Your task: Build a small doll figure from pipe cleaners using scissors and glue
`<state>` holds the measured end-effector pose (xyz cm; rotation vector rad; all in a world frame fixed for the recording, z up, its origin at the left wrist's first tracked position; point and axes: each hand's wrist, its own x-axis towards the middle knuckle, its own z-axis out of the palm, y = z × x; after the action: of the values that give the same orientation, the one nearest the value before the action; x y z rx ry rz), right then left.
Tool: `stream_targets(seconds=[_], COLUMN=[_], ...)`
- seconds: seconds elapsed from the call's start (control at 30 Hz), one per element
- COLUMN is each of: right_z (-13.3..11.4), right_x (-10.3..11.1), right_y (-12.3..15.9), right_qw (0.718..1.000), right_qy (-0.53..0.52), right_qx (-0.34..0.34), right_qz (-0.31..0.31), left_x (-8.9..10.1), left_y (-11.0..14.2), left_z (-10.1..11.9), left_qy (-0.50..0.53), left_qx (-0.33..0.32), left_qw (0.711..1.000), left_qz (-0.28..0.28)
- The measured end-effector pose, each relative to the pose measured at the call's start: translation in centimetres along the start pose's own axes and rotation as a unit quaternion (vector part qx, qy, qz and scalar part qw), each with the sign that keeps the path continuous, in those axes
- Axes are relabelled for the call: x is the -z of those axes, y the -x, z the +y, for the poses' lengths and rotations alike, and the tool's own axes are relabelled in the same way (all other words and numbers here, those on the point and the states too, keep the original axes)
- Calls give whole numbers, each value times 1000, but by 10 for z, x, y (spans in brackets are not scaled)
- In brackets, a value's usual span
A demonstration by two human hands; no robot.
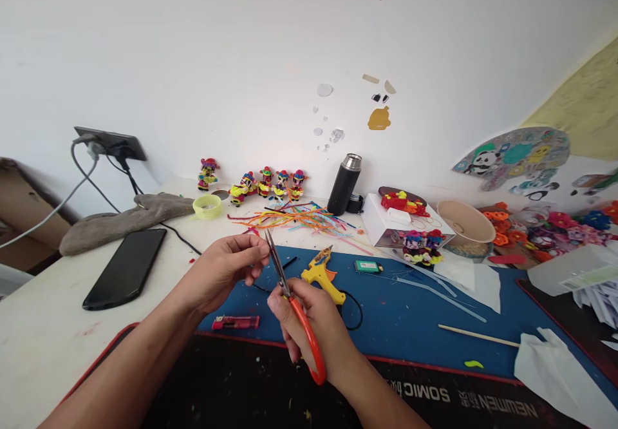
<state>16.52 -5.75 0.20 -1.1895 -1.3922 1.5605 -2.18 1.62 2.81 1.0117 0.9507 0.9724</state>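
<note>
My right hand grips a pair of scissors with orange-red handles, their narrow metal blades pointing up and away. Right beside the blade tips is my left hand, thumb and forefinger pinched together. A speck of pink shows at its fingertips, but what the pinch holds is too small to make out. Behind my right hand a yellow glue gun lies on the blue mat. A pinkish-red lighter rests below my left hand.
Colourful pipe cleaners are heaped behind the mat, near several small figurines and a black thermos. A phone lies at left. On the right are a white box, a wooden stick and a tissue.
</note>
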Motion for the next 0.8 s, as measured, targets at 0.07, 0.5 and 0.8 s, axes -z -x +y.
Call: stream_targets(seconds=[0.07, 0.5, 0.8], right_z=[-1, 4, 7], right_x=[0, -2, -6], right_y=[0, 0, -1], right_qw=[1000, 997, 990], right_qy=[7, 71, 112], right_qx=[-3, 17, 40], right_qz=[1, 38, 71], left_x=[0, -3, -6], left_y=[0, 0, -1], left_z=[0, -4, -5], left_qy=[-1, -25, -17], left_qx=[0, -8, -5], left_qw=[1000, 999, 1000], left_qz=[2, 17, 19])
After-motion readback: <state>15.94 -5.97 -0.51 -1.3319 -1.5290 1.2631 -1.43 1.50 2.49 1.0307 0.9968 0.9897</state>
